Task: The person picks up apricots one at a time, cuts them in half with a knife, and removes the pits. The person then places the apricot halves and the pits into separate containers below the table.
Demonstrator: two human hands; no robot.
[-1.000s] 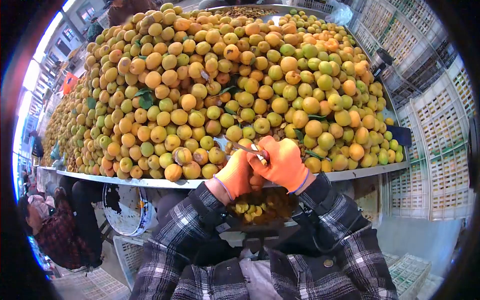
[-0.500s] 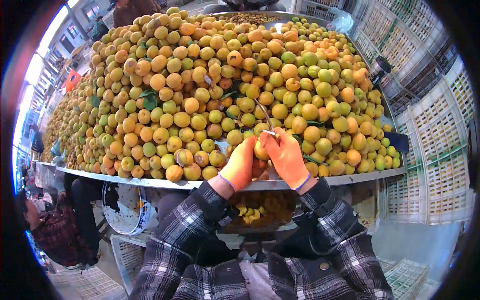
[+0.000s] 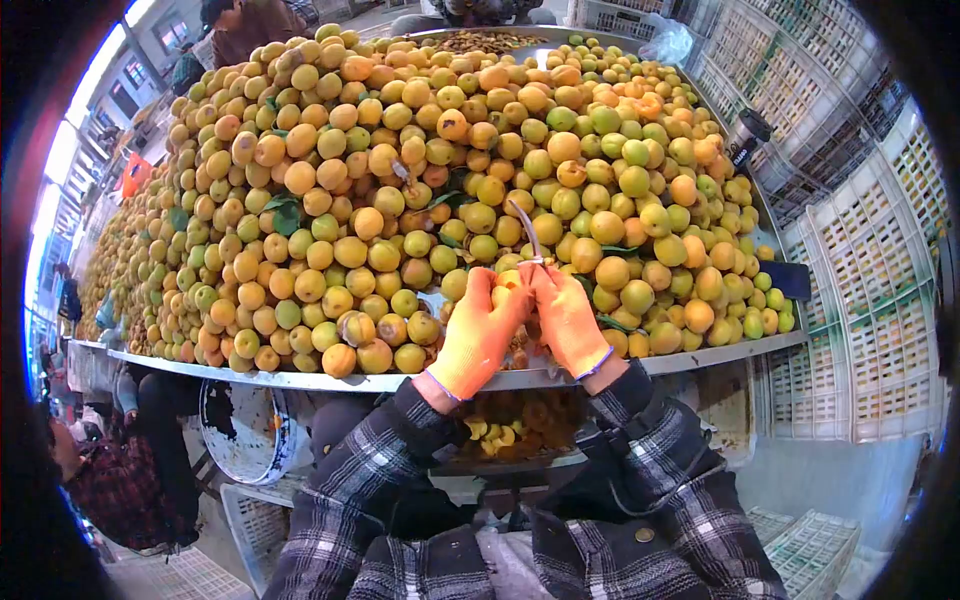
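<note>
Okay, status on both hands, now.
Left grip on a yellow fruit. Right grip on a curved tool. Heaped fruit pile directly ahead, crowding both.

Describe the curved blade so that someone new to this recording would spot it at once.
Start with the big heap of apricots on the metal table, then go to its near edge, where two orange-gloved hands meet. From the fingers of the right hand, the curved blade points up over the fruit. It is slender, bowed and dull-coloured among round, yellow-green neighbours.

stacked crates (image 3: 850, 310) at right, stained bucket (image 3: 287, 438) left, plastic bag (image 3: 668, 42)
</note>
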